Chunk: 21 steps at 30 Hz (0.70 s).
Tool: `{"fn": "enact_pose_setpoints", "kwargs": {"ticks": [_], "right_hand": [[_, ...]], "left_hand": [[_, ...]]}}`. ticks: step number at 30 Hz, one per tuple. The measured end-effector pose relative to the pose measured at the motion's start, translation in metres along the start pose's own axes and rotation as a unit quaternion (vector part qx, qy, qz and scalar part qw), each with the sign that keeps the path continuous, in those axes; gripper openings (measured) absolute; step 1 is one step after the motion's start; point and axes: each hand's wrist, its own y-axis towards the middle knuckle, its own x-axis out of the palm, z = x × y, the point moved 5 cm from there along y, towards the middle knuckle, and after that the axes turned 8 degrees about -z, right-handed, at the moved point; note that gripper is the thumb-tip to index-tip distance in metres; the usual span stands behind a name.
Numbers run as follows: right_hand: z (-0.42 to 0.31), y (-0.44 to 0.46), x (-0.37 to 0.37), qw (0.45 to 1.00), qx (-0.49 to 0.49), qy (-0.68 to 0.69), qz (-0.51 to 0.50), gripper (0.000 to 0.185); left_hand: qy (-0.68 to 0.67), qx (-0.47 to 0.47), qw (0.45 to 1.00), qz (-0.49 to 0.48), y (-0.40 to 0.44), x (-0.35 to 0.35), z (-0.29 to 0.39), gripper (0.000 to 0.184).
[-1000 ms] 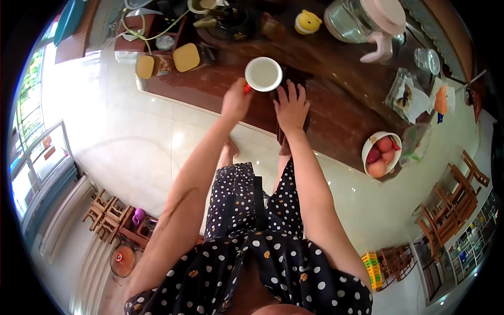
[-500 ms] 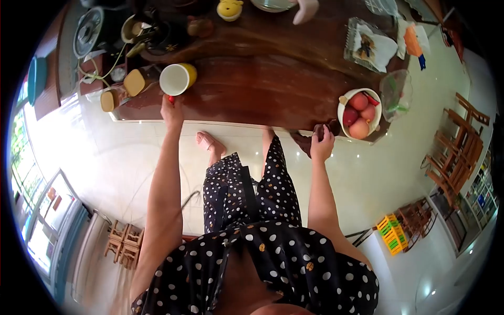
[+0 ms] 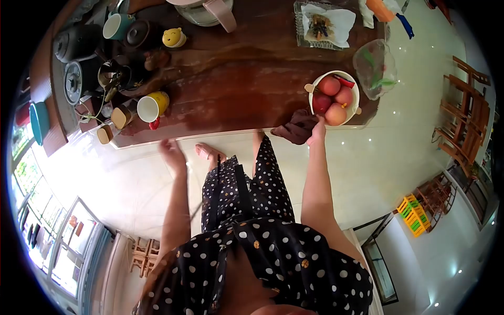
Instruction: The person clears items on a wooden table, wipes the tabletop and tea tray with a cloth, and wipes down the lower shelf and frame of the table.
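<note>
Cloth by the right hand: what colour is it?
The cloth is dark brown, as the head view shows.

One head-worn camera looks forward and down over the torso and table.

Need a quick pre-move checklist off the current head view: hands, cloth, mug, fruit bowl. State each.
1. Left hand free: ok, nothing visible in it, though blurred.
2. Brown cloth held: ok, in the right hand.
3. Yellow mug set down: ok, on the table, apart from the left hand.
4. Fruit bowl well back from the table's near edge: not ok, sits close to it.
5. Right hand clear of bowl: cannot tell, fingers are right by its rim.
</note>
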Motion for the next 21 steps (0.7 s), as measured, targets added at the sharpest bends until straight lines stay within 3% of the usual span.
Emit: {"fn": "enact_pose_setpoints", "kwargs": {"ticks": [1, 2, 3, 6, 9, 10, 11, 12, 14, 15, 16, 17, 18, 19, 21], "right_hand": [[0.001, -0.001, -0.002, 1.000, 0.002, -0.016, 0.003, 0.041], [0.009, 0.000, -0.007, 0.999, -0.023, -0.048, 0.002, 0.038], [0.017, -0.008, -0.007, 0.997, -0.037, -0.063, 0.012, 0.036], [0.052, -0.022, -0.009, 0.968, -0.059, -0.244, -0.013, 0.039], [0.055, -0.066, 0.047, 0.921, -0.058, -0.359, -0.141, 0.040], [0.063, -0.064, 0.061, 0.887, -0.102, -0.412, -0.180, 0.041], [0.068, -0.059, 0.075, 0.847, -0.145, -0.462, -0.218, 0.042], [0.067, -0.062, 0.091, 0.812, -0.144, -0.502, -0.261, 0.043], [0.056, -0.068, 0.120, 0.705, -0.157, -0.606, -0.335, 0.055], [0.044, -0.073, 0.131, 0.657, -0.175, -0.636, -0.364, 0.059], [0.027, -0.075, 0.133, 0.693, -0.172, -0.605, -0.352, 0.059], [0.010, -0.076, 0.134, 0.725, -0.169, -0.575, -0.339, 0.060], [-0.014, -0.080, 0.136, 0.741, -0.247, -0.573, -0.251, 0.055], [-0.036, -0.089, 0.142, 0.701, -0.381, -0.572, -0.192, 0.053], [-0.052, -0.095, 0.159, 0.633, -0.458, -0.601, -0.170, 0.055]], "left_hand": [[-0.070, 0.022, 0.994, -0.080, -0.015, 0.029, -0.008, 0.035], [-0.130, -0.001, 0.969, -0.210, -0.036, 0.061, 0.026, 0.036], [-0.090, 0.040, 0.944, -0.314, -0.049, 0.088, 0.072, 0.043], [-0.237, -0.028, 0.862, -0.446, -0.072, 0.147, 0.154, 0.053], [-0.258, -0.149, 0.795, -0.528, -0.073, 0.178, 0.140, 0.050], [-0.318, -0.230, 0.809, -0.438, -0.073, 0.176, 0.134, 0.044], [-0.406, -0.236, 0.781, -0.413, -0.067, 0.174, 0.109, 0.049], [-0.359, -0.146, 0.829, -0.404, -0.057, 0.170, 0.074, 0.044], [-0.336, -0.089, 0.852, -0.391, -0.043, 0.149, 0.064, 0.040], [-0.361, -0.129, 0.836, -0.392, -0.039, 0.136, 0.073, 0.041], [-0.380, -0.186, 0.834, -0.354, -0.031, 0.127, 0.063, 0.039], [-0.351, -0.174, 0.855, -0.340, -0.020, 0.118, 0.040, 0.038], [-0.328, -0.169, 0.868, -0.332, -0.014, 0.109, 0.035, 0.038], [-0.307, -0.164, 0.880, -0.325, -0.010, 0.105, 0.033, 0.037], [-0.267, -0.162, 0.890, -0.333, -0.003, 0.101, 0.031, 0.035]]}}
